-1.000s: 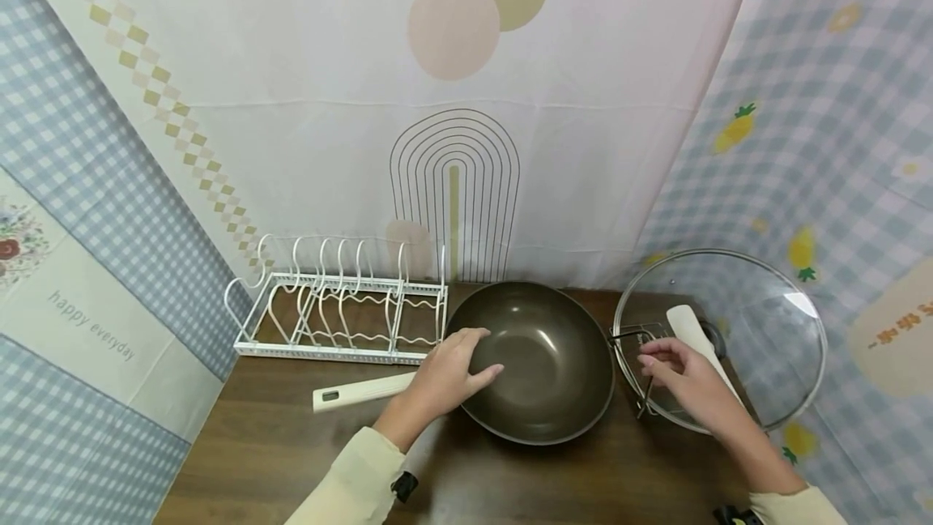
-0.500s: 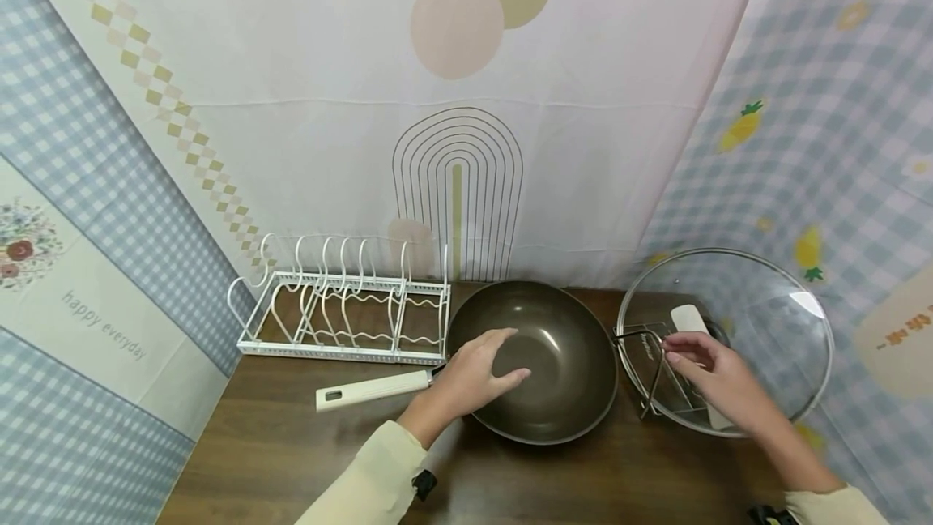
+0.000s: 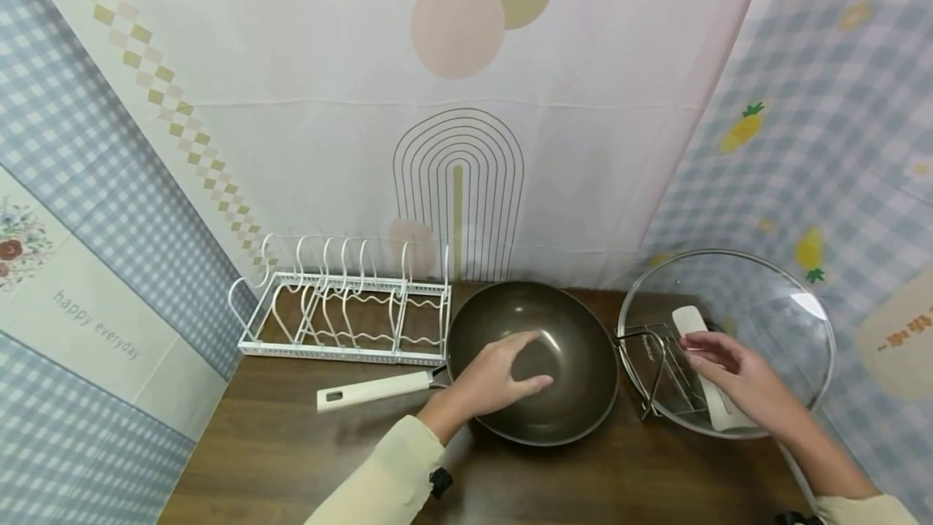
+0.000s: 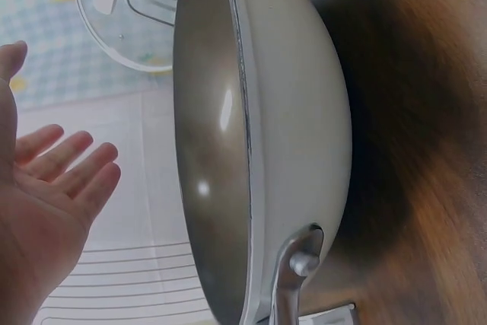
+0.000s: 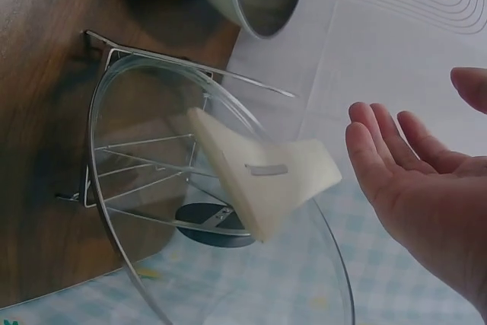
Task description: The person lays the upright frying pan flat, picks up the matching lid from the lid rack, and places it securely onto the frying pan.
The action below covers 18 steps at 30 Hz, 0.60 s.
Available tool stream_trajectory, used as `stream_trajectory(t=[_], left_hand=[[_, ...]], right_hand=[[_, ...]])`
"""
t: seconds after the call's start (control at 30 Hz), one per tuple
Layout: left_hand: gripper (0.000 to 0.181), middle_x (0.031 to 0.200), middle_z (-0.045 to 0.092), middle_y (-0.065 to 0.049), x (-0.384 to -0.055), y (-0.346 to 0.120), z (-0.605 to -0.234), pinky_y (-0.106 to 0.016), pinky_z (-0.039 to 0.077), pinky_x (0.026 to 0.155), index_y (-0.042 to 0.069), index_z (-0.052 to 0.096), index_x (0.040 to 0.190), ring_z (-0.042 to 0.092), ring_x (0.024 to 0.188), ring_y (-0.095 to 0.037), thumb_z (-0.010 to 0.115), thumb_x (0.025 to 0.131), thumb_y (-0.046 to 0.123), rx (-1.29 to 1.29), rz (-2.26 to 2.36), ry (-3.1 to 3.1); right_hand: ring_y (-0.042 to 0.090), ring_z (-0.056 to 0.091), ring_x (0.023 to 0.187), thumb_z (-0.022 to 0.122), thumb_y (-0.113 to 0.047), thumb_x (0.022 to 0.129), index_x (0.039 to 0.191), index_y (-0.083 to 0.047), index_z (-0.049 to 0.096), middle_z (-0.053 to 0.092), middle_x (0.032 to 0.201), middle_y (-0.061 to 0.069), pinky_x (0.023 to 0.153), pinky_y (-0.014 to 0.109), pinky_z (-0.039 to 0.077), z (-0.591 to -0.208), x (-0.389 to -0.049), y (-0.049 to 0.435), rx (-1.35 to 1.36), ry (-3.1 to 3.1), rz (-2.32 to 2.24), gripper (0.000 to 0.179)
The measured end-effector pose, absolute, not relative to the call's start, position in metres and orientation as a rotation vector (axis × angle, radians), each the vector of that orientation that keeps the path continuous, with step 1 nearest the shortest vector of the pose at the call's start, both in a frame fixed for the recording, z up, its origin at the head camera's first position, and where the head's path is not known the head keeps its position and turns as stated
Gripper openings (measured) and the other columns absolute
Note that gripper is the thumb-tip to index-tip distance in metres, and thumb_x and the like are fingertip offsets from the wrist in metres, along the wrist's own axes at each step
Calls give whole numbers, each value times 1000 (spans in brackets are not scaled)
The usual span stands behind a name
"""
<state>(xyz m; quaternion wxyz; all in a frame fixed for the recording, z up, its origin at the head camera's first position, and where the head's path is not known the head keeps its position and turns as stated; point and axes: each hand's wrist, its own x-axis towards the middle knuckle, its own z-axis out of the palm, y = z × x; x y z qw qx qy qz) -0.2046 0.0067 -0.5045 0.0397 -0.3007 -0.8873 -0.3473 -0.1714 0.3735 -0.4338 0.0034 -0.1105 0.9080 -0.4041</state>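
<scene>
A wok (image 3: 576, 330), dark inside and cream outside, stands mid-table with its cream handle (image 3: 375, 391) pointing left. My left hand (image 3: 484, 375) hovers over its left side, fingers and thumb apart; the left wrist view shows the hand (image 4: 57, 195) clear of the rim. At the right, a glass lid (image 3: 773, 306) leans on a metal wire stand (image 3: 656, 363). Its cream knob (image 5: 266, 180) faces outward. Beside the knob is my right hand (image 3: 743, 383), partly covering it in the head view. In the right wrist view that hand (image 5: 426, 173) holds nothing, its fingers loosely bent.
To the left of the wok is a white dish rack (image 3: 342, 355) with several upright loops, close to the wok's rim. A dark round object (image 5: 217, 226) shows behind the lid. Printed cloth (image 3: 328, 144) hangs behind and at both sides of the wooden table (image 3: 277, 428).
My left hand has moved right, farther over the wok. My right hand has shifted right, away from the wire stand's front loop. Wok, lid and rack stay in place.
</scene>
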Motion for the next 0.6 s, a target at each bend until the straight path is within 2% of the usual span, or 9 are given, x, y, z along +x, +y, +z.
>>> stream_trajectory(t=[0.2,0.4,0.6], left_hand=[[71,143,53,1,-207,16,-503,-33,40,111,17,44,143,49,133,-14,61,87,58,-946,-1047,-2720],[70,143,52,5,-209,27,-504,-33,41,110,22,42,144,49,133,-11,60,87,59,-958,-1058,-2723],[71,146,48,6,-208,38,-502,-34,42,109,27,38,146,48,134,-16,57,87,63,-974,-1107,-2737]], right_hand=[[-13,58,105,49,-24,101,138,3,42,56,119,-30,83,7,47,-425,-169,385,-308,2721,-1295,46],[-7,59,110,45,-18,103,140,7,36,54,125,-27,85,10,48,-417,-169,395,-360,2599,-1394,45],[-7,59,112,43,-15,103,140,4,37,55,129,-24,85,12,50,-416,-169,408,-368,2581,-1409,42]])
